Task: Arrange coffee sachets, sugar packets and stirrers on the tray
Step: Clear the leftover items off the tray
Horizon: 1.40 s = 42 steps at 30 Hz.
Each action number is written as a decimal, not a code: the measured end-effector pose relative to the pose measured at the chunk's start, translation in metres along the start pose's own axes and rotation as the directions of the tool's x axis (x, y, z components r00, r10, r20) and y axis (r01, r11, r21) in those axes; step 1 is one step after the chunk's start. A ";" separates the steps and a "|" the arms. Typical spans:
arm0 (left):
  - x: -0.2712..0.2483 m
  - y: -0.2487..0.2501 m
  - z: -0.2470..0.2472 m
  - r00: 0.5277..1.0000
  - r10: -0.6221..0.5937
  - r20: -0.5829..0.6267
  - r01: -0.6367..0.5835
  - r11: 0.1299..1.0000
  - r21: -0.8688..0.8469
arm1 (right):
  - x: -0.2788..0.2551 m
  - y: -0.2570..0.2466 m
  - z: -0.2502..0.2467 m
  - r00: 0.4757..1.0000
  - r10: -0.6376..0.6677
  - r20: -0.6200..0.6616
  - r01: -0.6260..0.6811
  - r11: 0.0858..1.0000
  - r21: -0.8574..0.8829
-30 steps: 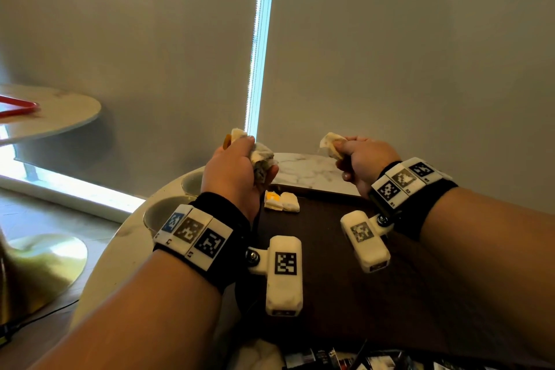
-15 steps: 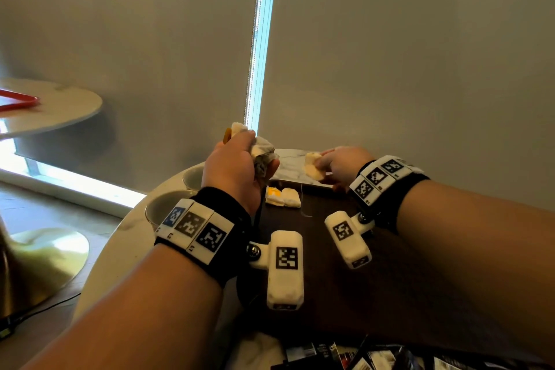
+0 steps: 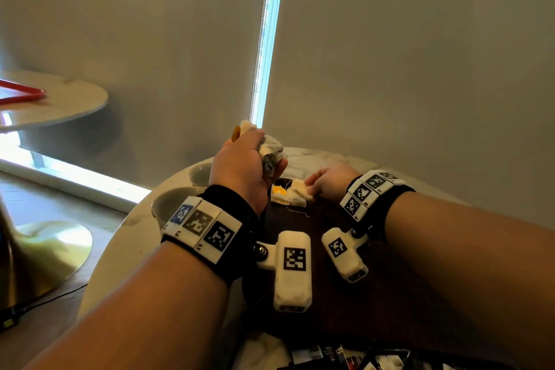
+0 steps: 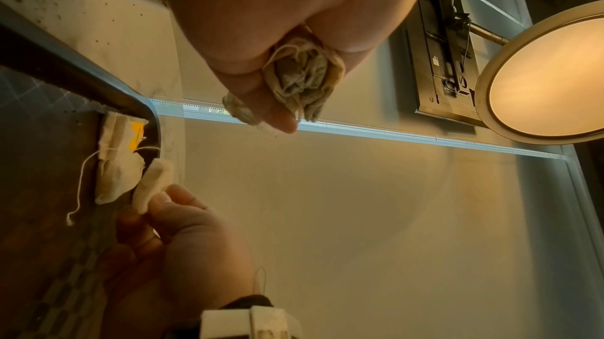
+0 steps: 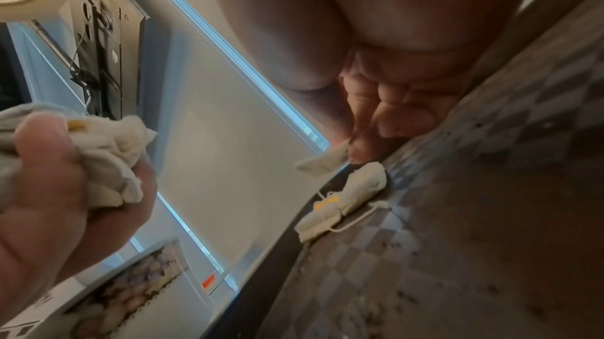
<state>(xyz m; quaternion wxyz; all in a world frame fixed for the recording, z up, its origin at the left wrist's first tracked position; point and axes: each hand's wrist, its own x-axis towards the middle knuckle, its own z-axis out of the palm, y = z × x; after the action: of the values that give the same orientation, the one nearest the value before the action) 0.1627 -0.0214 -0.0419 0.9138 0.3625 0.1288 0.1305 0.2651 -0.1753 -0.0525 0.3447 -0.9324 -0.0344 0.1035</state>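
Head view: left hand (image 3: 243,165) is raised over the tray (image 3: 399,303), fingers curled tight round a bunch of sachets (image 3: 270,152). Right hand (image 3: 330,183) is low at the tray's far corner.

Left wrist view: right fingers (image 4: 170,200) pinch one sachet (image 4: 153,184) beside two sachets lying in the corner (image 4: 117,161).

Right wrist view: pinched sachet (image 5: 323,164) hangs just above the lying ones (image 5: 343,200).

A round white marble table (image 3: 318,156) carries a dark brown tray (image 3: 330,225) and two grey cups (image 3: 177,204) at its left edge. In the tray's far corner lie pale bags (image 3: 288,195) (one yellow-tagged), probably two.
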 end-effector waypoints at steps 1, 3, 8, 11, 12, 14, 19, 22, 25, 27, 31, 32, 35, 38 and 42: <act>0.000 0.000 0.000 1.000 -0.001 -0.002 0.001 1.000 0.001 | -0.001 0.000 0.000 1.000 0.003 0.004 -0.003 1.000 0.004; 0.000 0.000 0.000 1.000 0.001 -0.005 -0.001 1.000 0.009 | 0.002 0.001 0.001 1.000 0.001 0.016 -0.001 1.000 -0.032; -0.002 0.000 0.002 1.000 -0.001 0.005 0.001 1.000 0.003 | 0.007 0.005 0.007 1.000 0.013 0.029 -0.012 1.000 -0.019; -0.002 -0.001 0.002 1.000 0.000 0.002 0.000 1.000 0.009 | 0.005 0.005 0.008 0.999 0.014 0.052 -0.012 0.999 -0.038; -0.002 -0.001 0.002 1.000 -0.002 0.001 0.002 1.000 0.012 | 0.004 0.004 0.008 0.998 0.017 0.067 -0.015 0.999 -0.030; -0.002 -0.001 0.002 1.000 -0.008 0.001 0.008 1.000 0.019 | 0.003 0.003 0.006 0.996 0.012 0.084 -0.011 1.000 -0.015; -0.003 0.000 0.002 1.000 0.001 -0.006 -0.001 1.000 0.030 | 0.002 0.006 0.009 0.998 -0.006 0.059 0.007 0.999 -0.031; -0.003 -0.001 0.001 1.000 -0.003 -0.010 0.003 1.000 0.026 | 0.000 0.005 0.012 0.998 -0.004 0.067 0.011 0.995 -0.102; -0.003 -0.001 0.001 1.000 -0.004 -0.013 0.004 1.000 0.029 | -0.002 0.003 0.013 0.994 -0.009 0.112 0.032 0.979 -0.204; -0.003 -0.001 0.001 1.000 -0.007 -0.009 0.007 1.000 0.029 | -0.003 0.002 0.013 0.992 -0.016 0.127 0.048 0.968 -0.248; -0.002 -0.001 0.000 1.000 -0.006 -0.003 0.006 0.999 0.039 | -0.005 0.000 0.014 0.990 -0.032 0.140 0.072 0.953 -0.294; -0.002 -0.001 0.001 1.000 -0.006 0.001 0.006 0.999 0.037 | -0.005 0.000 0.013 0.989 -0.038 0.145 0.081 0.948 -0.306; 0.000 -0.001 0.001 1.000 -0.004 0.004 0.004 0.999 0.032 | -0.006 -0.001 0.014 0.988 -0.039 0.149 0.083 0.952 -0.296; 0.000 0.000 0.000 1.000 -0.011 0.009 0.010 1.000 0.025 | -0.010 -0.002 0.012 0.992 -0.082 0.100 0.106 0.958 -0.268; 0.001 -0.001 0.000 1.000 -0.017 0.017 0.016 0.999 0.030 | -0.020 -0.005 0.008 0.985 -0.130 0.116 0.146 0.979 -0.141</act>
<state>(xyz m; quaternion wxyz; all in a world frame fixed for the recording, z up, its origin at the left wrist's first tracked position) 0.1634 -0.0222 -0.0428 0.9105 0.3759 0.1257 0.1180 0.2434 -0.1688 -0.0519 0.2783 -0.9440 -0.1251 0.1257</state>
